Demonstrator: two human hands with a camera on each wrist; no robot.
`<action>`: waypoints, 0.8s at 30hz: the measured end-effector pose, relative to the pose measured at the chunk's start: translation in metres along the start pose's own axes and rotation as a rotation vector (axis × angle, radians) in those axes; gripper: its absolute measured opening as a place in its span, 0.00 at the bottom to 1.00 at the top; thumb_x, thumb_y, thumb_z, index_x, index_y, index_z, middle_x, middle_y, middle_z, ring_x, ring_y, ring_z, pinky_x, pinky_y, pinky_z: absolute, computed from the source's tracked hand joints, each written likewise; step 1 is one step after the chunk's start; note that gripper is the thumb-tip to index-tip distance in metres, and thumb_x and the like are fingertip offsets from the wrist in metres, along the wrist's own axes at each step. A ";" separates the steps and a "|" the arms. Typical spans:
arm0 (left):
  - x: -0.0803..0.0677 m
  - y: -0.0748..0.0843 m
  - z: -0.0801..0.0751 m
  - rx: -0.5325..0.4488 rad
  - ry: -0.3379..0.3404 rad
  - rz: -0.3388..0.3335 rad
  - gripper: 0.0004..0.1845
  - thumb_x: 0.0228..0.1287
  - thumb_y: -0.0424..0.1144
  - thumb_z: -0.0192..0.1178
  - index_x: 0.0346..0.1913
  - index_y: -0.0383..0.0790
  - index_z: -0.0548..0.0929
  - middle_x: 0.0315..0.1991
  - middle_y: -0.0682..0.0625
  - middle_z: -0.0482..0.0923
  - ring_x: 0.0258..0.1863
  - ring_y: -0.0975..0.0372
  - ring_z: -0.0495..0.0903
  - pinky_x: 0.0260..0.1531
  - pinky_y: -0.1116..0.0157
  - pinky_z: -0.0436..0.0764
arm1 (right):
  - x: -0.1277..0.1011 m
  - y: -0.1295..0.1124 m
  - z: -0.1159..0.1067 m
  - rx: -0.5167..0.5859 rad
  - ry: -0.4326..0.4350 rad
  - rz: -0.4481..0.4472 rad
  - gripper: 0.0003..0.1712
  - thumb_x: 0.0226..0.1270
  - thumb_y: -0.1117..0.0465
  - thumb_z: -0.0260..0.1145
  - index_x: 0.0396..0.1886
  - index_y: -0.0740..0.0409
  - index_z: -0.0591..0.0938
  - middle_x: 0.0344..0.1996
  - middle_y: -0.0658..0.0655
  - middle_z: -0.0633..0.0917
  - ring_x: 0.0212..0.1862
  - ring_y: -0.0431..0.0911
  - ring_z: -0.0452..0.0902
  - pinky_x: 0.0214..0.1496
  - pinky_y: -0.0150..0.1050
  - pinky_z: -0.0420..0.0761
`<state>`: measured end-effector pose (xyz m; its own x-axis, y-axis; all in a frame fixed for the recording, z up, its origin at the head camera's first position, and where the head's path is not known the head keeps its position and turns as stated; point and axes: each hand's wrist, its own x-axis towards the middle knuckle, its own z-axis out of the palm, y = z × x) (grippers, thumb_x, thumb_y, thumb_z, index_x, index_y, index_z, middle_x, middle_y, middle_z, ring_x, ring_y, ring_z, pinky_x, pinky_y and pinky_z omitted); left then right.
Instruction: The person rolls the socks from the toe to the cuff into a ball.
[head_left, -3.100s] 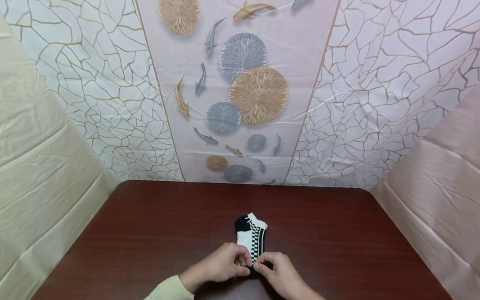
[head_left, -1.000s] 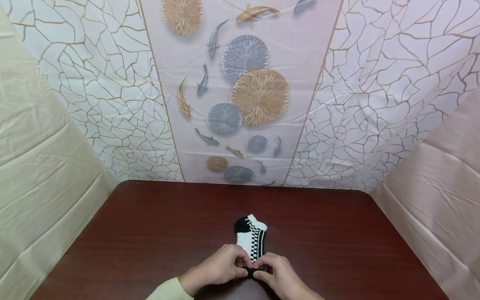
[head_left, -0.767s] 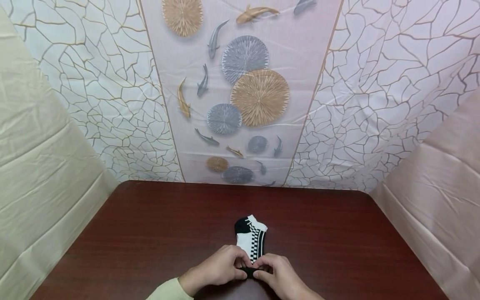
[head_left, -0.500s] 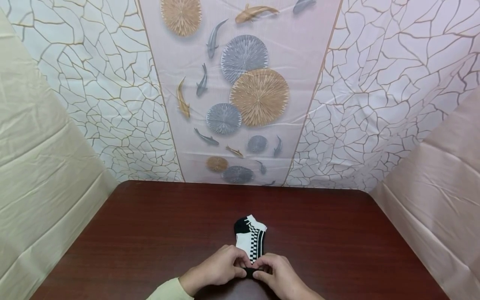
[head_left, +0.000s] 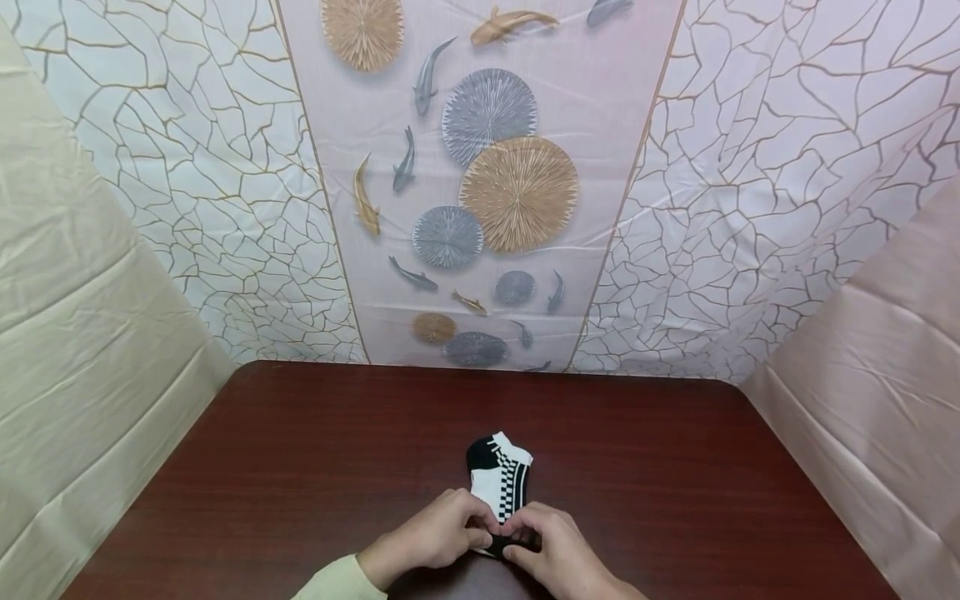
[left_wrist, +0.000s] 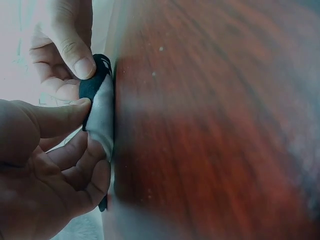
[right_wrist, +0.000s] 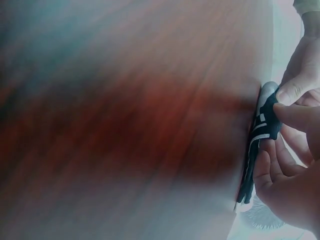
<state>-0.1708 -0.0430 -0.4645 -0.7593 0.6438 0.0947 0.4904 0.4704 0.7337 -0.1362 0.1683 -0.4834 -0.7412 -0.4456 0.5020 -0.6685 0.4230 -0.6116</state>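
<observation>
A small black and white sock (head_left: 500, 479) lies flat on the dark red table (head_left: 300, 467), close to the near edge and about in the middle between the left and right edges. Its far end, with a black patch and a white tip, points toward the back edge. A line of small checks runs along its length.

Both hands work at the near end of the sock. The left hand (head_left: 435, 533) has its fingers curled, and the thumb and first fingers pinch the white side of the cloth; in the left wrist view the left thumb (left_wrist: 60, 117) presses on the light part of the sock (left_wrist: 100, 112). The right hand (head_left: 558, 554) pinches the black edge next to it, and in the right wrist view its fingertips (right_wrist: 292, 117) close on the dark cuff (right_wrist: 265, 122). The two hands touch each other.

To my judgement, the step in hand is the first fold or roll of the near end. The next move calls for lifting this end a little and turning it forward over the flat part, keeping both sides even so the sock does not twist.
</observation>
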 end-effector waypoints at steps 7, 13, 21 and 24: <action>0.001 0.000 0.000 0.021 0.005 -0.015 0.06 0.56 0.30 0.71 0.33 0.45 0.90 0.28 0.64 0.83 0.28 0.76 0.75 0.33 0.74 0.75 | 0.000 -0.001 0.000 0.010 -0.040 0.048 0.16 0.48 0.68 0.80 0.35 0.51 0.84 0.29 0.44 0.82 0.32 0.32 0.75 0.32 0.32 0.79; 0.001 -0.001 0.000 0.000 0.013 -0.025 0.07 0.54 0.29 0.72 0.31 0.46 0.90 0.27 0.64 0.83 0.28 0.75 0.75 0.32 0.73 0.75 | 0.000 -0.001 -0.001 0.049 -0.099 0.122 0.11 0.52 0.68 0.78 0.34 0.53 0.85 0.28 0.42 0.83 0.31 0.31 0.75 0.31 0.31 0.79; 0.001 -0.001 -0.001 -0.149 0.002 -0.035 0.09 0.51 0.25 0.73 0.30 0.42 0.86 0.23 0.59 0.82 0.24 0.74 0.77 0.28 0.73 0.77 | 0.003 -0.001 -0.003 0.077 -0.132 0.203 0.06 0.57 0.67 0.75 0.33 0.54 0.87 0.28 0.42 0.85 0.31 0.31 0.78 0.33 0.31 0.80; 0.001 -0.002 -0.002 -0.147 -0.011 -0.035 0.12 0.47 0.25 0.76 0.31 0.43 0.85 0.23 0.59 0.81 0.25 0.73 0.77 0.29 0.73 0.78 | 0.004 -0.002 -0.005 0.077 -0.144 0.226 0.05 0.59 0.67 0.75 0.34 0.54 0.88 0.28 0.42 0.85 0.31 0.31 0.78 0.33 0.31 0.80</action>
<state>-0.1728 -0.0443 -0.4646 -0.7698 0.6354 0.0605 0.3948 0.3996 0.8273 -0.1382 0.1694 -0.4777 -0.8513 -0.4565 0.2587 -0.4763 0.4656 -0.7459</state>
